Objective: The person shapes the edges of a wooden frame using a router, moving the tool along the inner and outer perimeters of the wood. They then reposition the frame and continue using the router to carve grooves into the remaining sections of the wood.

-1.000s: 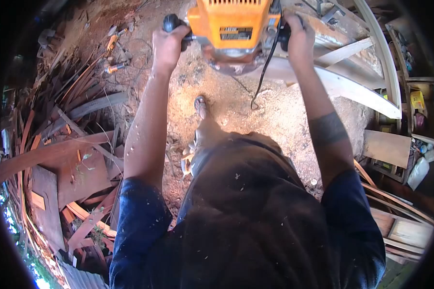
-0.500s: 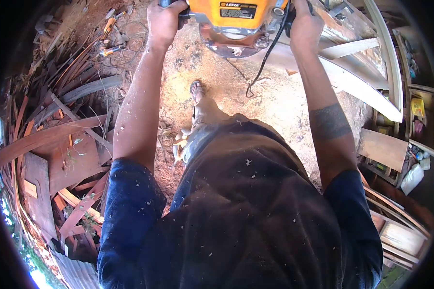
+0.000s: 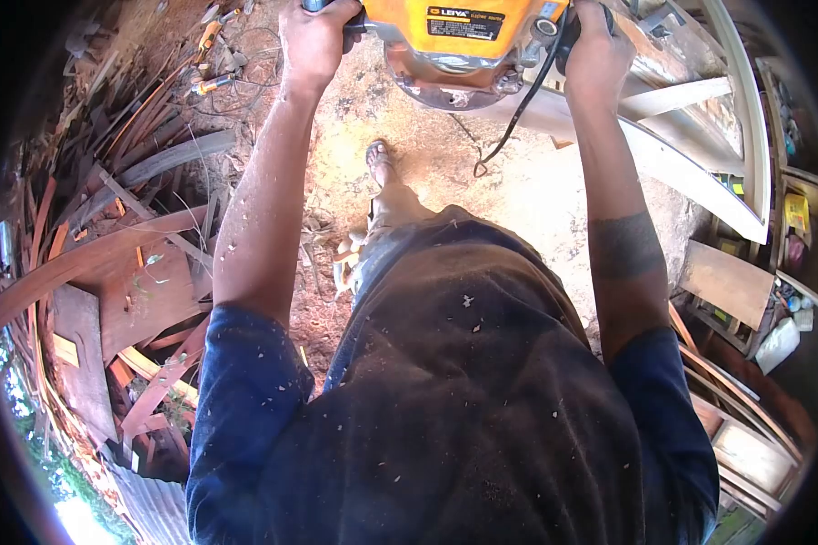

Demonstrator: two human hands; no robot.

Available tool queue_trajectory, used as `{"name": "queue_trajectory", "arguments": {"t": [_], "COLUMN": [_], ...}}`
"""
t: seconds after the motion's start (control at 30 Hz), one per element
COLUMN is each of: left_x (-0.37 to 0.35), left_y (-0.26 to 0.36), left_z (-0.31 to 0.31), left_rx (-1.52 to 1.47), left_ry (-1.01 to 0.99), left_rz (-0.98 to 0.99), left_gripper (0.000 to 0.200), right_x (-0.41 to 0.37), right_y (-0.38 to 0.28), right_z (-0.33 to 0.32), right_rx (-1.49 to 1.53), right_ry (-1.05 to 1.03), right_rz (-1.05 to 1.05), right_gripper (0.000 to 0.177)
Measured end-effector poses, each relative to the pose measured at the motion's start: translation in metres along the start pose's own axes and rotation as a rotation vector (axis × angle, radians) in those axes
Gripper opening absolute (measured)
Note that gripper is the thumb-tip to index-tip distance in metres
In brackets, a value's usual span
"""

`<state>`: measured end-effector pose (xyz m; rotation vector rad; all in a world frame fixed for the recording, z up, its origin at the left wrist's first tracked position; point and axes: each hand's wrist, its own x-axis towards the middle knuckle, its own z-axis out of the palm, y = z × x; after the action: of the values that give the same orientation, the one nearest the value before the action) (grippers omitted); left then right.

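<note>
An orange power tool with a black label reading "LEIYA" (image 3: 473, 27) is at the top edge, its upper part cut off. My left hand (image 3: 318, 41) is closed round the dark handle on its left side. On the other side, my right hand (image 3: 598, 56) grips the right handle. A black cord (image 3: 516, 118) hangs from the tool between my arms. Below the orange body sits a dusty metal base (image 3: 454, 84). Wood chips stick to my forearms and dark shirt.
Scrap wood (image 3: 127, 263) is heaped on the left, with small orange tools (image 3: 211, 85) and cables behind it. A curved pale wooden frame (image 3: 700, 173) stands at the right, near shelves with a yellow item (image 3: 796, 213). My sandalled foot (image 3: 379, 156) is on the dusty ground.
The tool and both hands have shifted slightly to the right and up in view. Both hands keep their hold. The scenery has shifted a little with the camera.
</note>
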<state>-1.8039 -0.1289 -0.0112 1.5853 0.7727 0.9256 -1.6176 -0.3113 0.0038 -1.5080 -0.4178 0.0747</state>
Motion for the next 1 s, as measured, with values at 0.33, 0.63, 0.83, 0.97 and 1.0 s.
{"name": "queue_trajectory", "arguments": {"t": [0.33, 0.63, 0.83, 0.97, 1.0], "left_x": [0.039, 0.079, 0.114, 0.143, 0.145], "left_y": [-0.012, -0.015, -0.021, -0.037, -0.033], "left_z": [0.013, 0.028, 0.04, 0.05, 0.052], "left_rx": [-0.06, -0.058, -0.05, -0.119, -0.081], "left_ry": [-0.036, -0.026, -0.029, -0.034, -0.008], "left_rz": [0.012, 0.044, 0.085, 0.061, 0.095], "left_gripper": [0.008, 0.008, 0.007, 0.006, 0.007], "right_x": [0.038, 0.073, 0.115, 0.137, 0.143], "right_y": [0.012, 0.013, 0.024, 0.03, 0.03], "right_z": [0.018, 0.04, 0.049, 0.061, 0.065], "right_rx": [0.107, 0.08, 0.026, 0.063, 0.082], "right_ry": [-0.017, 0.013, -0.023, -0.024, -0.022], "right_rz": [0.121, -0.084, 0.017, 0.041, 0.023], "right_gripper": [0.026, 0.025, 0.027, 0.031, 0.033]}}
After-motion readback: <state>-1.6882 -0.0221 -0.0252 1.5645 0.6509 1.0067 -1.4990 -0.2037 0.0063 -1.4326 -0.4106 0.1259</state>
